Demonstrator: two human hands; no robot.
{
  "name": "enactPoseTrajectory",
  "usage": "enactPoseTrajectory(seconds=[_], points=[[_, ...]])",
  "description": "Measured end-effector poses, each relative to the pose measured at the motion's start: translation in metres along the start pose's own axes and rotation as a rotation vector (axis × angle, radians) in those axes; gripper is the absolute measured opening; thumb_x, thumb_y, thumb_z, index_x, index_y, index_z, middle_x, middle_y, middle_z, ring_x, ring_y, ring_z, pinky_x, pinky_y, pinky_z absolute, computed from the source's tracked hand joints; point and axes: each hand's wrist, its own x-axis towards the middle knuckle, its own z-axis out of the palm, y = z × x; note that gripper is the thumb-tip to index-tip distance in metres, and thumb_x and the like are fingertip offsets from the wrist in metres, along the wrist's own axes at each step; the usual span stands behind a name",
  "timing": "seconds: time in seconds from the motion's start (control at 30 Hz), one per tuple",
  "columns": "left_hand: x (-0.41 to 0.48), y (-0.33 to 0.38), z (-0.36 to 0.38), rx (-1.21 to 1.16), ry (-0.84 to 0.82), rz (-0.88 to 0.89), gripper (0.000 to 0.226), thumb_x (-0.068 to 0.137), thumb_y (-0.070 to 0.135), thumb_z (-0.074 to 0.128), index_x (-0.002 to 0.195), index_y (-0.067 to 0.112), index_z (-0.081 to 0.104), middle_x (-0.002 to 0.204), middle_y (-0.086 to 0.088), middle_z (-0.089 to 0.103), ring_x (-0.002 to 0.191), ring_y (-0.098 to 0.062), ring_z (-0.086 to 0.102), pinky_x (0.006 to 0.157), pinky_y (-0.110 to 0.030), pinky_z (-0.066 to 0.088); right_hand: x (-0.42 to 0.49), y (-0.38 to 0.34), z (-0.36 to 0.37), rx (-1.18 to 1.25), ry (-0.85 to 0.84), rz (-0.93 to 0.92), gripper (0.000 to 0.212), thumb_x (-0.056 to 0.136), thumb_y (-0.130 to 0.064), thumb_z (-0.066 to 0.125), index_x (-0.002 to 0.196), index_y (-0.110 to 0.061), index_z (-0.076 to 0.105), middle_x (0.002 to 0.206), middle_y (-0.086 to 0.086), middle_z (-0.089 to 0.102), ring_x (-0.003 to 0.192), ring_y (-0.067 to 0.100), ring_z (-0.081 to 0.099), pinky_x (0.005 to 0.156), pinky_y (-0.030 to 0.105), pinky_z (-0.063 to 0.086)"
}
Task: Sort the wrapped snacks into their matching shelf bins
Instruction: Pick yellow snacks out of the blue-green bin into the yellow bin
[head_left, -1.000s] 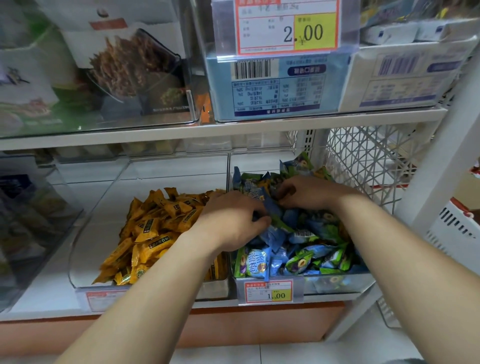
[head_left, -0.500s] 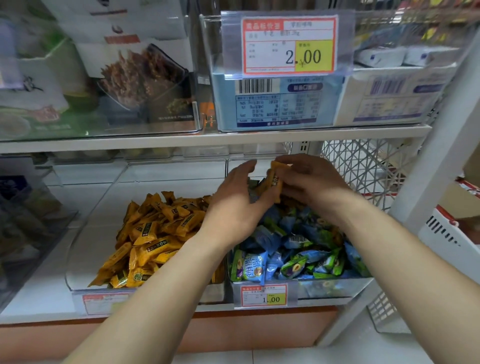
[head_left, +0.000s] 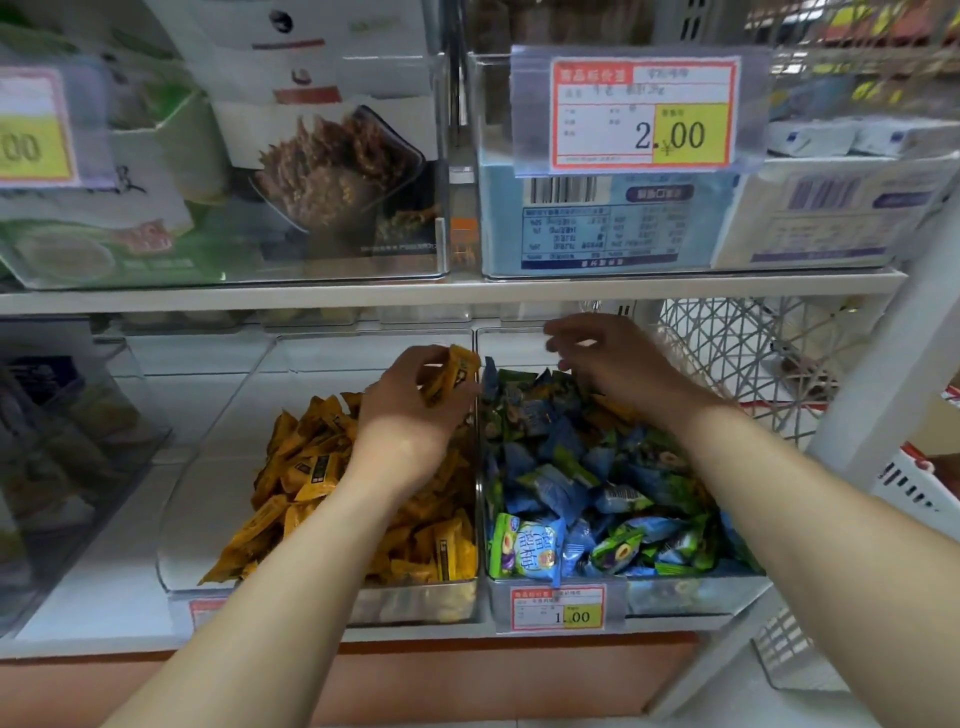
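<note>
The left hand (head_left: 410, 415) pinched one yellow snack (head_left: 453, 370) between thumb and fingers, holding it above the divider between two clear bins on the lower shelf (head_left: 78, 587). It hovered over the back of the left bin (head_left: 174, 540), which held a heap of matching yellow packs (head_left: 317, 467). The right hand (head_left: 613, 358) held nothing, its fingers spread and loosely bent, blurred, above the back of the right bin (head_left: 691, 597). That bin was piled with blue and green packs (head_left: 571, 488) and carried a price tag (head_left: 558, 608) reading 1.00 on its front. Whether any yellow packs lay among the blue ones could not be told clearly. On the upper shelf (head_left: 363, 297) stood boxed goods in clear bins, one with a tag (head_left: 644, 114) reading 2.00 – and a white wire basket (head_left: 753, 353) sat to the right of the bins.
</note>
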Motion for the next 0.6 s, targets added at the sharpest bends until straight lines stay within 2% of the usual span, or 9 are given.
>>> enactPoseTrajectory(seconds=[0.07, 0.13, 0.2, 0.33, 0.43, 0.53, 0.6], points=[[-0.001, -0.007, -0.008, -0.005, 0.01, -0.009, 0.03, 0.084, 0.036, 0.076, 0.108, 0.038, 0.06, 0.092, 0.029, 0.061, 0.079, 0.023, 0.054, 0.065, 0.006, 0.036, 0.014, 0.003, 0.011, -0.225, -0.163, -0.012, 0.022, 0.095, -0.023, 0.062, 0.115, -0.028, 0.069, 0.117, -0.009, 0.068, 0.097, 0.006, 0.064, 0.086, 0.023, 0.047], [-0.002, -0.01, -0.013, -0.029, 0.004, -0.009, 0.028, 0.083, 0.035, 0.077, 0.106, 0.038, 0.061, 0.093, 0.028, 0.062, 0.081, 0.026, 0.054, 0.065, 0.005, 0.037, 0.025, 0.007, 0.018, -0.437, -0.284, 0.011, 0.024, 0.093, -0.032, 0.064, 0.117, -0.026, 0.069, 0.119, -0.007, 0.065, 0.101, 0.009, 0.059, 0.082, 0.024, 0.043], [-0.002, -0.012, -0.016, -0.045, 0.0, -0.003, 0.028, 0.083, 0.035, 0.077, 0.105, 0.038, 0.061, 0.092, 0.028, 0.062, 0.081, 0.027, 0.052, 0.065, 0.005, 0.037, 0.031, 0.008, 0.021, -0.49, -0.365, 0.052, 0.029, 0.089, -0.04, 0.07, 0.112, -0.022, 0.07, 0.113, -0.004, 0.067, 0.101, 0.015, 0.061, 0.079, 0.028, 0.046], [-0.006, -0.013, -0.017, -0.04, -0.046, 0.022, 0.028, 0.084, 0.038, 0.076, 0.105, 0.04, 0.058, 0.09, 0.031, 0.058, 0.081, 0.031, 0.048, 0.064, 0.006, 0.035, 0.03, 0.007, 0.029, -0.597, -0.51, 0.124, 0.041, 0.081, -0.039, 0.077, 0.108, -0.008, 0.07, 0.106, 0.011, 0.071, 0.098, 0.026, 0.066, 0.088, 0.041, 0.052], [-0.01, -0.012, -0.017, -0.028, -0.067, 0.068, 0.028, 0.083, 0.038, 0.076, 0.102, 0.043, 0.056, 0.09, 0.031, 0.059, 0.084, 0.027, 0.051, 0.068, 0.004, 0.037, 0.025, 0.01, 0.036, -0.633, -0.473, 0.107, 0.045, 0.078, -0.036, 0.081, 0.108, -0.005, 0.069, 0.106, 0.012, 0.071, 0.095, 0.024, 0.065, 0.085, 0.038, 0.053], [-0.014, -0.01, -0.019, -0.024, -0.069, 0.091, 0.027, 0.082, 0.038, 0.077, 0.097, 0.046, 0.056, 0.087, 0.031, 0.06, 0.085, 0.027, 0.051, 0.069, 0.004, 0.037, 0.021, 0.013, 0.037, -0.607, -0.417, 0.091, 0.043, 0.082, -0.029, 0.077, 0.105, 0.005, 0.067, 0.105, 0.021, 0.069, 0.097, 0.034, 0.066, 0.077, 0.039, 0.053], [-0.015, -0.009, -0.02, -0.028, -0.062, 0.1, 0.028, 0.081, 0.038, 0.078, 0.096, 0.046, 0.056, 0.084, 0.032, 0.058, 0.083, 0.03, 0.049, 0.067, 0.005, 0.034, 0.02, 0.016, 0.032, -0.56, -0.378, 0.089, 0.036, 0.082, -0.026, 0.076, 0.099, 0.005, 0.068, 0.1, 0.021, 0.07, 0.095, 0.034, 0.067, 0.075, 0.04, 0.053]])
